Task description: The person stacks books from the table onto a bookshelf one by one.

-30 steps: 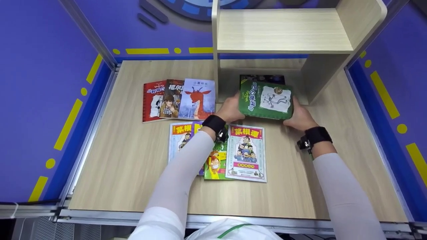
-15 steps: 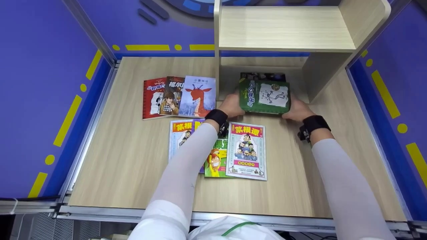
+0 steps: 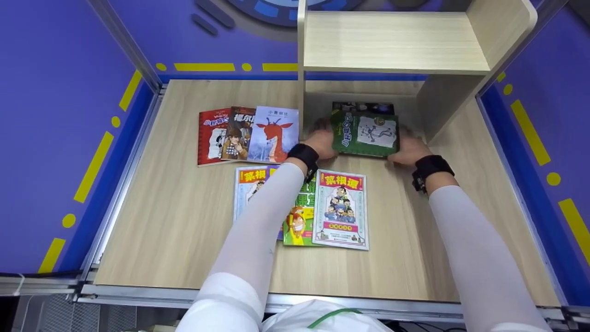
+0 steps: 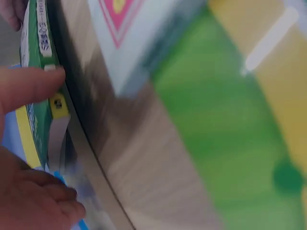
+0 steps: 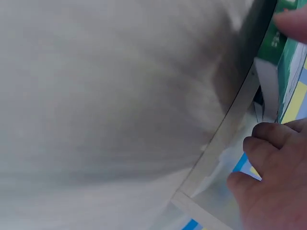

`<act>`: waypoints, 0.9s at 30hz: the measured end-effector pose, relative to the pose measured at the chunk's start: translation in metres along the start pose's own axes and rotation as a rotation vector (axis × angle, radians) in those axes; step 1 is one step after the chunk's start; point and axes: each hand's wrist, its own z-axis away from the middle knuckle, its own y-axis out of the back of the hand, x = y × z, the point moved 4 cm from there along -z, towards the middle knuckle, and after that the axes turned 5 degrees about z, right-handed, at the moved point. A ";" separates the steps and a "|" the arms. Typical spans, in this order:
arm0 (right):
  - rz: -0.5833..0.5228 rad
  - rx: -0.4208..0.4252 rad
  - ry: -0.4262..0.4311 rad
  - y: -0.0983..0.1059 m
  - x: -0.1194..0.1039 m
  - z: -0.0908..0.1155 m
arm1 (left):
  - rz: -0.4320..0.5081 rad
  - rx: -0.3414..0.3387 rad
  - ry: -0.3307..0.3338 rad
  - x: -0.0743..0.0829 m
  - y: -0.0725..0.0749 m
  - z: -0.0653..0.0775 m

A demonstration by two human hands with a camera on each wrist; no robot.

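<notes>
A green comic book [image 3: 364, 134] lies flat at the front of the shelf's lower compartment, its spine towards me. Partly under it, a dark-covered book [image 3: 363, 107] shows at the back. My left hand [image 3: 322, 142] is at the book's left end. In the left wrist view its thumb [image 4: 33, 86] lies over the spine's end, while the other fingers [image 4: 53, 199] stand loose, apart from the cover. At the right end is my right hand [image 3: 409, 148]; in the right wrist view its thumb [image 5: 293, 25] is by the spine and its fingers [image 5: 268, 143] reach loosely along the side.
A wooden shelf [image 3: 392, 41] stands at the back right. Left of it lie overlapping books: a red one [image 3: 214, 138], a brown one [image 3: 237, 133] and a deer-covered one [image 3: 274, 133]. Nearer me are several booklets, including a pink-and-white one [image 3: 341, 210] and a green one [image 3: 298, 221].
The green book has moved slightly back and down onto the dark book, with both hands following. The fingers have loosened from its ends. The other books stay put.
</notes>
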 end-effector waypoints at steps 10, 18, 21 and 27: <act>0.013 -0.071 0.043 0.003 0.011 -0.003 | -0.028 -0.076 0.058 -0.007 -0.007 0.002; 0.004 -0.096 0.094 0.006 0.015 -0.002 | 0.032 -0.096 0.042 -0.020 -0.015 -0.009; -0.005 -0.094 0.103 0.005 0.015 0.001 | 0.049 -0.100 0.032 -0.023 -0.021 -0.014; -0.042 -0.086 0.098 0.006 0.018 0.000 | 0.070 -0.050 -0.023 -0.015 -0.010 0.005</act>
